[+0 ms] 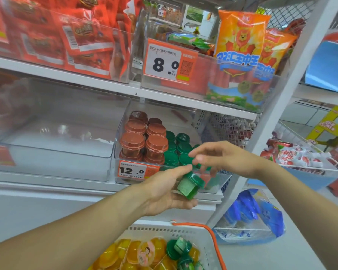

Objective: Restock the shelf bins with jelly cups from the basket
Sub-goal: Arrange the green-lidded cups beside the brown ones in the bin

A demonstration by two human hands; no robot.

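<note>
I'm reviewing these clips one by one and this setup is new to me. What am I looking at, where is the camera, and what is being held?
There is no machine: a person wears a camera on the head, looking down at both bare hands. The left hand holds a green jelly cup tipped on its side, in front of a clear shelf bin. The right hand reaches toward it with loose fingers, holding nothing. The bin holds stacked brown cups on the left and green cups on the right. Below, a white basket carries yellow cups and more green ones.
</note>
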